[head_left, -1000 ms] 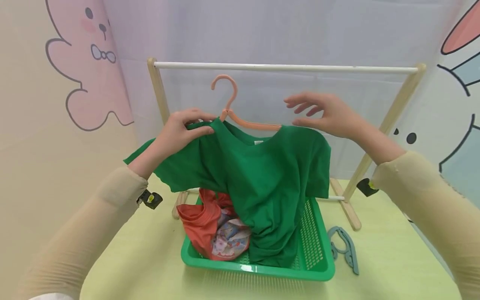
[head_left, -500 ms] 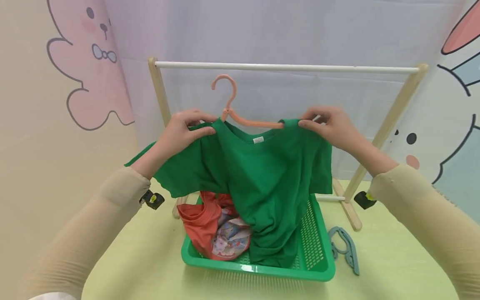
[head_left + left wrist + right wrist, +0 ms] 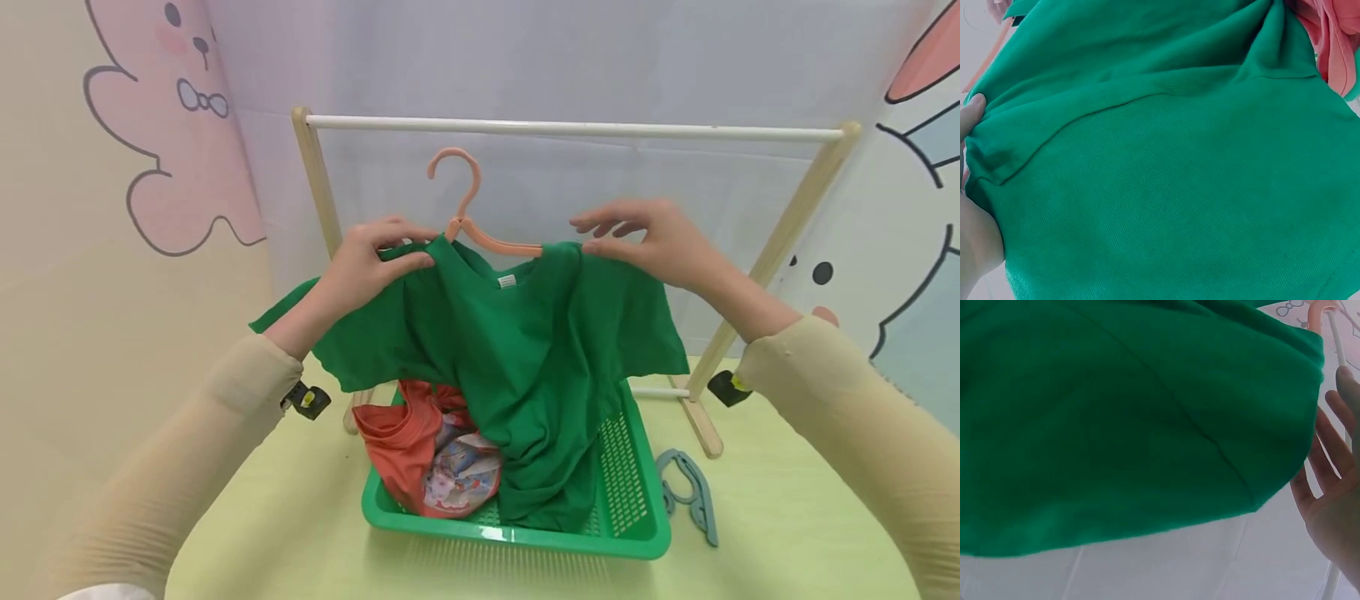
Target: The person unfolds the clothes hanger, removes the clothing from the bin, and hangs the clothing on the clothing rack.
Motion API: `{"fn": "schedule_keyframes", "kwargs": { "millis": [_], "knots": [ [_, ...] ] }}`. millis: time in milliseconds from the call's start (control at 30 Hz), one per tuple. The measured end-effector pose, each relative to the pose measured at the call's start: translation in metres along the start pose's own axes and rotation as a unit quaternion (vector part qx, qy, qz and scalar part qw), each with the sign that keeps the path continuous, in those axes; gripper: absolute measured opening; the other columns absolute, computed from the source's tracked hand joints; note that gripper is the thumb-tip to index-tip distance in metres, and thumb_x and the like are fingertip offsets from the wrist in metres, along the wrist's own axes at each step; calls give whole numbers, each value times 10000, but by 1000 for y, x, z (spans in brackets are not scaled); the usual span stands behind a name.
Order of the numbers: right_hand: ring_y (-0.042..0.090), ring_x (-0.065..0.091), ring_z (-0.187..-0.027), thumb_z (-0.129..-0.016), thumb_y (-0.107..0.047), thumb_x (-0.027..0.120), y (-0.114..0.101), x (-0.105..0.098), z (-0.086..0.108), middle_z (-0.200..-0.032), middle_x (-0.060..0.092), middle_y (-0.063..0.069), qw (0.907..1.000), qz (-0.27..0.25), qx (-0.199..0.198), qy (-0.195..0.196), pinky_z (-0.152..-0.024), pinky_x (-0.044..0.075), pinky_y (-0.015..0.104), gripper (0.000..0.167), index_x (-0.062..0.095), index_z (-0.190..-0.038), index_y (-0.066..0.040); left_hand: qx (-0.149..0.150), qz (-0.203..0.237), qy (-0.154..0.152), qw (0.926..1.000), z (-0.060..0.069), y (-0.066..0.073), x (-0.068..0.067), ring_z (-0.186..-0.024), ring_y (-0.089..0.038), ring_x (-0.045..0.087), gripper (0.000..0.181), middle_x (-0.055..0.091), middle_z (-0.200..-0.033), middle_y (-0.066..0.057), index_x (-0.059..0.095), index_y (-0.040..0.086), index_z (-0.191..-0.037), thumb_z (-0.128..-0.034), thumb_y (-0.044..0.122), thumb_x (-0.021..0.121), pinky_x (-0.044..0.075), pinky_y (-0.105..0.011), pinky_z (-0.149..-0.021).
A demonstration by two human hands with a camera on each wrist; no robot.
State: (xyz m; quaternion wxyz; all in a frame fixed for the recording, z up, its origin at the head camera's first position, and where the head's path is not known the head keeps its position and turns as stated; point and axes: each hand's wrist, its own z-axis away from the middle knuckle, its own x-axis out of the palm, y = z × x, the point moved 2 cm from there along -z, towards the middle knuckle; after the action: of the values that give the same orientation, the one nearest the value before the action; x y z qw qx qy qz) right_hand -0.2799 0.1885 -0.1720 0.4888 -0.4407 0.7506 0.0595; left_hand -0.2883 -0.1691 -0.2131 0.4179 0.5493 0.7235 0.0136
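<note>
Going from the left: the left hand (image 3: 378, 258) has its grip clamped on one shoulder of the green T-shirt (image 3: 517, 358), which is held up with its lower part bunched in the green basket (image 3: 510, 537). Next over, a red garment (image 3: 397, 446) and a patterned cloth (image 3: 461, 475) lie in there too, no hangers in them. Middle: peach hanger (image 3: 501, 247) is in the shirt's neck, arms going under both shoulders, so I'd call that bit mostly done. Hook's not on the white rod (image 3: 570, 129) though, so that part's left. Right hand (image 3: 645, 237): fingers apart by the other shoulder, can't tell if they're touching. Far right, a grey-blue hanger (image 3: 703, 504) sits bare on the desk (image 3: 787, 517).
</note>
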Motion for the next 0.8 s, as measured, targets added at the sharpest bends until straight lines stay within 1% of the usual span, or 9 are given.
{"fn": "schedule_keyframes", "kwargs": {
  "millis": [133, 233, 367, 467, 567, 700, 800],
  "knots": [
    [-27, 613, -1001, -939, -160, 681, 3, 2, 1, -1228, 709, 50, 10000, -45, 43, -18, -883, 484, 116, 343, 671, -1282, -173, 10, -25, 120, 9999, 0, -1, -1, -1060, -179, 615, 290, 692, -1079, -98, 718, 109, -1200, -912, 142, 703, 501, -425, -1034],
    [-67, 600, -970, -944, -181, 677, 3, 4, 1, -1215, 713, 52, 9999, -34, 133, 25, -869, 485, 116, 340, 669, -1284, -177, 26, -38, 172, 9998, 0, -1, -2, -1046, -155, 619, 292, 696, -1068, -98, 719, 108, -1198, -909, 139, 706, 505, -423, -1029],
    [-59, 592, -905, -938, -229, 688, 0, 7, -1, -1134, 733, -1, 9996, 168, 179, 99, -822, 498, 130, 289, 704, -1225, -201, 25, -100, 181, 9998, -1, 0, -1, -1045, -171, 620, 292, 694, -1067, -98, 719, 104, -1198, -908, 140, 706, 507, -424, -1030],
    [-55, 593, -858, -919, -227, 713, -3, 12, -3, -1042, 744, -40, 9992, 371, 7, 173, -778, 507, 134, 216, 746, -1131, -201, 20, -136, 159, 9998, -2, 1, 0, -1059, -206, 624, 289, 694, -1086, -101, 719, 103, -1195, -908, 135, 707, 506, -420, -1033],
    [-60, 594, -829, -898, -163, 733, -4, 17, -4, -957, 739, -43, 9986, 281, -242, 370, -752, 504, 129, 141, 774, -1031, -179, -22, -144, 114, 9998, -2, 1, 2, -1073, -234, 624, 291, 689, -1102, -114, 718, 98, -1196, -907, 126, 707, 505, -413, -1034],
    [-50, 581, -818, -877, -54, 732, -4, 20, -3, -903, 703, -15, 9954, -224, -564, 742, -751, 497, 122, 126, 782, -961, -134, -161, -139, 59, 9998, -3, 1, 5, -1096, -246, 616, 297, 682, -1123, -124, 711, 99, -1211, -917, 137, 697, 489, -424, -1052],
    [-9, 597, -872, -871, -25, 729, -6, 20, -3, -940, 707, 17, 9926, -524, -764, 781, -788, 499, 138, 161, 784, -984, -126, -220, -73, 71, 9997, -4, 1, 4, -1109, -247, 609, 300, 682, -1138, -123, 706, 103, -1222, -926, 148, 689, 473, -442, -1068]
  ]
}}
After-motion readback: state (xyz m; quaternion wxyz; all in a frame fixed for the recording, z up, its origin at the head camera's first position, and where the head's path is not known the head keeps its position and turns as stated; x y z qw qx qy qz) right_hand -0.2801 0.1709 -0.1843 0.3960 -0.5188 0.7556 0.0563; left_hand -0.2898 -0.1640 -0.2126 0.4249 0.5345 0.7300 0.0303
